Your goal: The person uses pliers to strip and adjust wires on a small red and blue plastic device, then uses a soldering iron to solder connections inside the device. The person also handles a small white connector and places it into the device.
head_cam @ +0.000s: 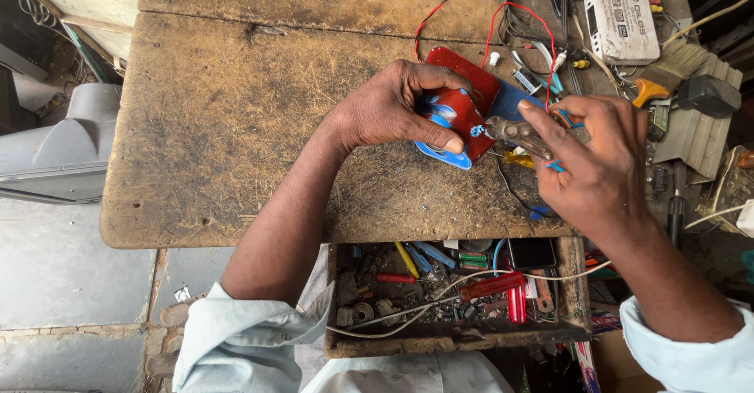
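Observation:
My left hand [393,106] grips a small red and blue device [459,114] over the worn wooden workbench [236,126]. My right hand [601,157] holds a pair of pliers [518,134] whose jaws touch a small blue part on the device's side. Thin red wires [503,16] run from the device toward the back of the bench. A red flat piece lies just behind the device.
An open wooden drawer [455,338] below the bench edge holds several screwdrivers, wires and small parts. At the back right are a white plastic box [620,16], a brush [667,71], and loose tools. A grey plastic shell [55,149] stands at left.

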